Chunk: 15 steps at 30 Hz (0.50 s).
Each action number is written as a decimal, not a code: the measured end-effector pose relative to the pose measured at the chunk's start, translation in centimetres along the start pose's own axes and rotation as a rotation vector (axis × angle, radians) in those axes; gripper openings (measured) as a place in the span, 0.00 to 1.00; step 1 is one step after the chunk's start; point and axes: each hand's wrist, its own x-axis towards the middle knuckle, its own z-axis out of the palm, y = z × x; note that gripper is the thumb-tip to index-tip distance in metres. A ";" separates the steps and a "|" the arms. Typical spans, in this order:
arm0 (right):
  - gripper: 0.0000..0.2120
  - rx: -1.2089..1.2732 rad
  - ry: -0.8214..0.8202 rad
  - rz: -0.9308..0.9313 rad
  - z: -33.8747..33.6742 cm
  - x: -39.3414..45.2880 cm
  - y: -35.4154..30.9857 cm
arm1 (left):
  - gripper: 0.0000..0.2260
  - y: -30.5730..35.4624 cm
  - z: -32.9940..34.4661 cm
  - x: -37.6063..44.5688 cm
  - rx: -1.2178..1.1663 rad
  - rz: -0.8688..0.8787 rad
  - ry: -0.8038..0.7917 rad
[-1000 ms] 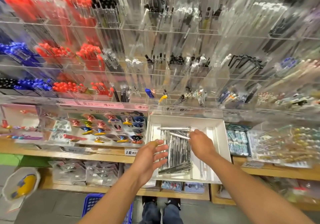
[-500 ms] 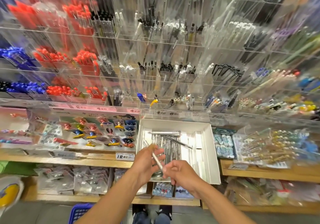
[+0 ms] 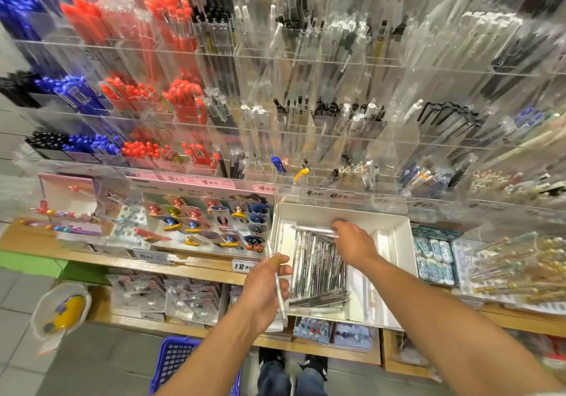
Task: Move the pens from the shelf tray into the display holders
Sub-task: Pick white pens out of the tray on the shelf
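Head view, looking forward and down at a stationery shop display. A white shelf tray [image 3: 398,236] sits on a wooden shelf [image 3: 190,268], directly below a wall of clear acrylic display holders [image 3: 337,126]. The placing seems practical: stock lies within easy reach of the compartments it is meant to fill.

The tray holds a bundle of clear-bodied pens [image 3: 318,270] lying side by side, lengthwise toward the viewer, with one or two lying crosswise at the far end.

The left hand [image 3: 266,288] hovers at the tray's near left corner. Its grip is clenched round one clear pen [image 3: 280,297], fingers and thumb curled about the barrel, which runs roughly upright through the fist. It appears to be gathering pens so that several can go up together.

The right hand [image 3: 352,242] reaches to the far end of the tray, over the crosswise pen [image 3: 309,229]. The fingertips are blurred by motion, so whether this grip is already pinching a pen or only touching it cannot be told.

Many holders above are already packed by colour: blue at the left, red beside it, black and clear toward the middle. Which compartment awaits these pens is unclear. A blue basket [image 3: 174,362] stands on the floor below.
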 end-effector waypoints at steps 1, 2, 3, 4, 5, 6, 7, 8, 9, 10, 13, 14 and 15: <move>0.15 -0.066 -0.003 -0.013 0.3 0.1 0.2 | 0.09 0.0 -0.1 -0.1 -0.006 0.005 0.009; 0.16 -0.127 -0.009 -0.023 0.5 0.1 0.3 | 0.09 0.1 -0.2 -0.2 -0.015 0.010 0.012; 0.16 -0.178 -0.018 -0.030 0.7 0.0 0.5 | 0.09 0.1 -0.4 -0.3 -0.022 0.013 0.013; 0.17 -0.207 -0.025 -0.034 1.0 -0.2 0.7 | 0.09 0.2 -0.5 -0.4 -0.025 0.016 0.014; 0.17 -0.216 -0.026 -0.034 1.1 -0.4 0.9 | 0.09 0.2 -0.6 -0.5 -0.023 0.017 0.016; 0.17 -0.209 -0.023 -0.029 1.3 -0.6 1.2 | 0.09 0.3 -0.6 -0.5 -0.020 0.018 0.016; 0.17 -0.195 -0.017 -0.020 1.3 -0.7 1.4 | 0.09 0.3 -0.5 -0.5 -0.017 0.018 0.016; 0.16 -0.182 -0.016 -0.010 1.2 -0.7 1.6 | 0.09 0.4 -0.5 -0.6 -0.016 0.018 0.017; 0.15 -0.175 -0.024 0.000 1.0 -0.7 1.6 | 0.09 0.4 -0.4 -0.6 -0.016 0.017 0.017; 0.13 -0.174 -0.042 0.010 0.9 -0.6 1.6 | 0.09 0.4 -0.3 -0.6 -0.015 0.015 0.018; 0.07 -0.146 -0.116 0.053 0.5 -0.3 1.5 | 0.10 0.2 -0.1 -0.7 0.002 0.008 0.025; 0.06 -0.135 -0.130 0.064 0.3 -0.2 1.4 | 0.10 0.1 0.0 -0.8 0.006 0.005 0.026; 0.06 -0.132 -0.137 0.067 0.2 -0.2 1.3 | 0.10 0.0 0.0 -0.8 0.008 0.003 0.026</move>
